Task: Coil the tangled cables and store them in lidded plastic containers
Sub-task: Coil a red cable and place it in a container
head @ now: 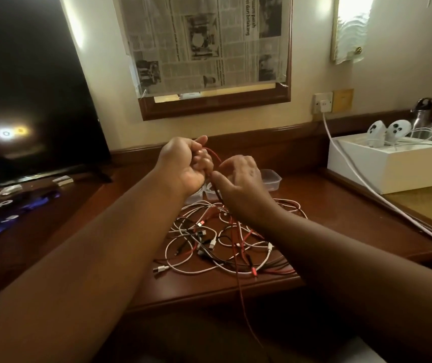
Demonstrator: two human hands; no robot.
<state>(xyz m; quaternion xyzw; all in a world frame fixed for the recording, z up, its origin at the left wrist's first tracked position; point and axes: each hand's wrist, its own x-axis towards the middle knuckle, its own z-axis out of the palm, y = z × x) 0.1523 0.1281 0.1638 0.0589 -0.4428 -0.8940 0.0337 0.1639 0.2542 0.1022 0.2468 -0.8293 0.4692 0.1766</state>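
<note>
A tangle of white, red and black cables (217, 239) lies on the brown wooden desk (340, 205). My left hand (186, 163) is raised above it, fingers curled round loops of a red cable (213, 155). My right hand (241, 179) is beside it, thumb and fingers pinching the same red cable just below the left hand. The red cable (238, 271) runs down from my hands, over the desk's front edge. Clear plastic containers (271, 179) stand behind my hands, partly hidden.
A dark TV screen (26, 87) stands at the left. A white box (387, 163) with two white controllers sits at the right, a white power cord (366, 189) running from the wall socket past it. A metal bottle (421, 113) stands behind the box.
</note>
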